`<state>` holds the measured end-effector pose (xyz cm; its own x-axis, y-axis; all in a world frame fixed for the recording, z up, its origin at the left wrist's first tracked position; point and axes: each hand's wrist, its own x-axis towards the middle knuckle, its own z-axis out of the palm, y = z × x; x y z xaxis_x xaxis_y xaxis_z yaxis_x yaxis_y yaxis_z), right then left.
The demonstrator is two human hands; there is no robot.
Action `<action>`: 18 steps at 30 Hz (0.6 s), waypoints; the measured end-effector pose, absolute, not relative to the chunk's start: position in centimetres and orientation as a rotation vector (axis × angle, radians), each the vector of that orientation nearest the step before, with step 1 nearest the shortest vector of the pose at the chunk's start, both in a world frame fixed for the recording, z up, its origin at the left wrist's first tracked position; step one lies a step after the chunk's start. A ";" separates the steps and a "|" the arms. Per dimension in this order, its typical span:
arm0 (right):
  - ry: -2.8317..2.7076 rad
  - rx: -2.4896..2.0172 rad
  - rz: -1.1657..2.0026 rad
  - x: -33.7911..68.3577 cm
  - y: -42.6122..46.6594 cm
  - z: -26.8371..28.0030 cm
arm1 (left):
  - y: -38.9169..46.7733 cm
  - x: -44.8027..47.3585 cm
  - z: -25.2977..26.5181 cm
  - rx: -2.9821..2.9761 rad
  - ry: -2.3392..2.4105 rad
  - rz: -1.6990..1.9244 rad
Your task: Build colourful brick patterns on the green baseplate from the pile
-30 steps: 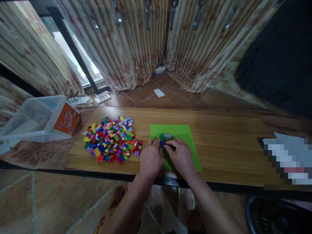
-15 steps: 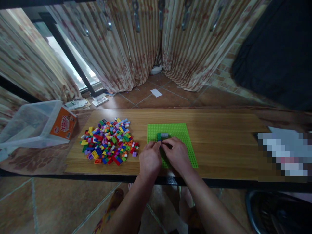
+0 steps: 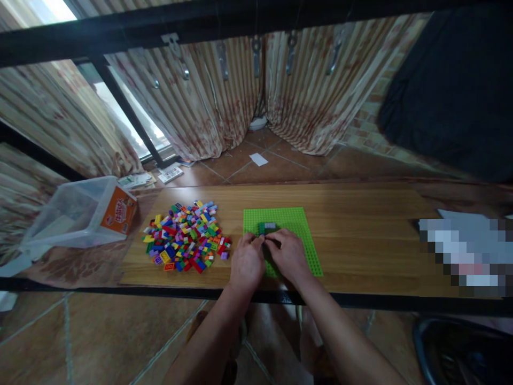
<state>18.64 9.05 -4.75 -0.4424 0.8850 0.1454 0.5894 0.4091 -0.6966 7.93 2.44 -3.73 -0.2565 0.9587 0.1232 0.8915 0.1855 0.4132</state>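
One small dark blue piece showed at the meeting fingertips of two hands, over one green baseplate; the fingers hid most of it. Just beyond it on the baseplate stood one dark green block, with one grey piece directly to its right; whether the block was a single brick could not be told.

The left hand had its fingers bunched together, almost closed, tips at the blue piece. The right hand was curled, thumb and forefinger brought close together at the same piece from the other side. Which hand gripped it, or whether either only pressed, could not be told.

The baseplate lay flat on one wooden desk. To its left, well apart from the green block, spread one heap of loose bricks in many colours, overlapping too much to count. Past the desk's left end sat one clear plastic box with one orange label. Beyond the desk, one white sheet lay on the tiled floor, and six metal hooks hung in a row before striped curtains. One black tub stood at lower right.
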 end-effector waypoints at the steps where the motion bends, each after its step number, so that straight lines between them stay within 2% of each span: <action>1: -2.170 -1.247 0.777 18.7 9.1 -4.8 | 2.4 7.9 -3.8 1.805 2.289 0.625; 8: -2.149 -1.200 0.810 19.2 9.3 -4.5 | 1.9 7.0 -3.4 1.752 2.111 0.808; 18: -2.165 -1.202 0.708 19.3 9.3 -4.2 | 1.9 6.5 -2.7 1.552 2.171 0.906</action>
